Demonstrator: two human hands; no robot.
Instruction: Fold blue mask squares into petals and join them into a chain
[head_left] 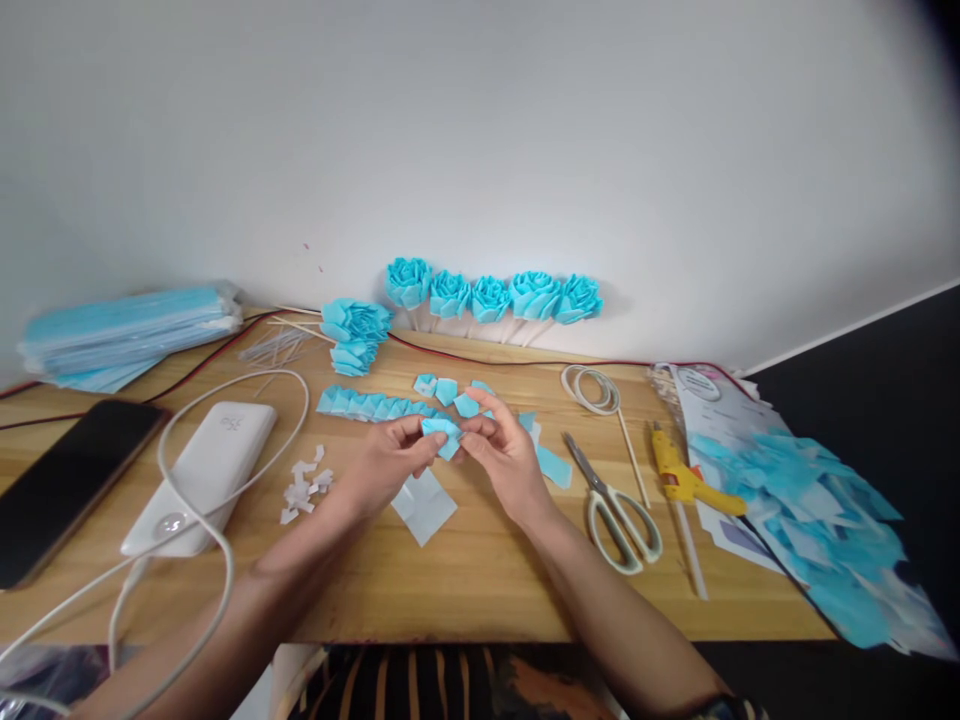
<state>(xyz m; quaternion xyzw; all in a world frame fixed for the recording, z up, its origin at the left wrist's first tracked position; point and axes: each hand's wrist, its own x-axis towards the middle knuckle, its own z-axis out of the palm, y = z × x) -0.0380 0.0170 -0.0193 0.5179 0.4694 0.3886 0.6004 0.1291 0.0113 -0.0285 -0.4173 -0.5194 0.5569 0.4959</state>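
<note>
Between my two hands, over the middle of the table, is a small folded blue petal piece [444, 434]. My left hand [391, 458] pinches it from the left with thumb and fingers. From the right, my right hand [504, 455] closes on its other edge. Beneath them lies a pale square sheet [424, 508] on the wood. Just behind, a row of folded blue petals [367, 404] stretches to the left. A few loose blue petals [446, 390] sit behind my fingers, and a blue strip [553, 467] is right of my right hand.
Finished blue flowers [490, 298] lean on the wall. Scissors [615, 515], a yellow glue gun [686, 475] and blue scraps [832, 540] are at right. White paper bits [304, 488], a power bank [202, 480] with cable, a phone [71, 480] and packaged blue sheets [135, 325] are at left.
</note>
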